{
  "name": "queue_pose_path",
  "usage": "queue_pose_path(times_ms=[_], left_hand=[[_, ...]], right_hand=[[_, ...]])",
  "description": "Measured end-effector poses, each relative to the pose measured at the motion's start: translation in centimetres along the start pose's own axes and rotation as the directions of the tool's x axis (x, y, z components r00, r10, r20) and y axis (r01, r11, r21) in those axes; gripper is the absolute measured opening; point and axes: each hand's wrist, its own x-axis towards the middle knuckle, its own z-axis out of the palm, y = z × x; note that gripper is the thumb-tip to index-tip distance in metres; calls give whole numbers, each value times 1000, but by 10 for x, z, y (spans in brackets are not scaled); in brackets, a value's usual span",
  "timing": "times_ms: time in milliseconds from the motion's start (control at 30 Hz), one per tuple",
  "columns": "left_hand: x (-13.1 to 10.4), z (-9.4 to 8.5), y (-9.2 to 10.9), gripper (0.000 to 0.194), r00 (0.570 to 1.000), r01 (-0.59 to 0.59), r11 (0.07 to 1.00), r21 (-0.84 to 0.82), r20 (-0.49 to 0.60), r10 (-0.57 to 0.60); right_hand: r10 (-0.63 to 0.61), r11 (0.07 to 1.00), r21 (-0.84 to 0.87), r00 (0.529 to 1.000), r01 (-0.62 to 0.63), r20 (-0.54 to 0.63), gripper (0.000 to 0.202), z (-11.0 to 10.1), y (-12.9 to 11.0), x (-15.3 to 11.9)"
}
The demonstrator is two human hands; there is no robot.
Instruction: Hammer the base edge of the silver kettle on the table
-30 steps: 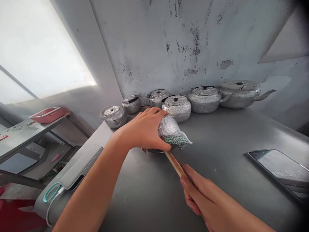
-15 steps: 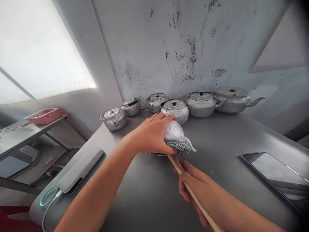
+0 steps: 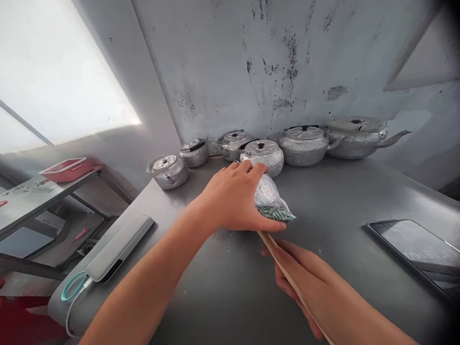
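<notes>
Near the middle of the grey table, my left hand [image 3: 233, 196] is wrapped over a small silver kettle [image 3: 266, 192], which is tipped on its side. A green-and-white patterned band [image 3: 275, 214] runs along the kettle's lower edge, and its spout points right. Below it, my right hand [image 3: 296, 270] grips a long wooden stick [image 3: 283, 272]. The stick's upper end reaches under my left thumb by the kettle; whether it goes inside is hidden.
Several silver kettles stand along the wall, among them a large one [image 3: 355, 139] at right. A phone [image 3: 417, 254] lies right, a power bank [image 3: 120, 249] with a cable left. A pink basket [image 3: 68, 172] sits on a side table [image 3: 81, 190].
Both hands, with the kettle and stick, have shifted slightly right. My left thumb now stretches further along the patterned band. The whole view has shifted a little.
</notes>
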Motion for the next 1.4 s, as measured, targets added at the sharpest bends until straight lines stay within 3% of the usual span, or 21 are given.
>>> queue_pose_path(times_ms=[67,167,300,400,500,1100,1400], left_hand=[[0,0,-1,99,1000,10,1000,2,10,-10],[1,0,-4,102,999,33,999,-8,33,-33],[1,-2,-5,104,998,45,999,-8,46,-45],[1,-3,-2,102,997,46,999,19,57,-47],[0,-2,1,100,997,52,998,39,51,-54],[2,-1,5,98,992,119,992,38,37,-120],[4,-3,1,103,983,175,984,23,58,-176]], right_hand=[[-43,999,13,999,44,-14,51,1,3,2],[21,999,32,1000,-21,11,50,1,8,5],[-17,1000,2,1000,17,-12,49,0,9,5],[39,999,-33,999,-39,1,49,0,7,6],[10,999,-40,1000,-10,0,48,0,2,5],[117,991,-57,993,-118,-22,38,0,-15,4],[21,999,28,1000,-22,11,38,0,0,4]])
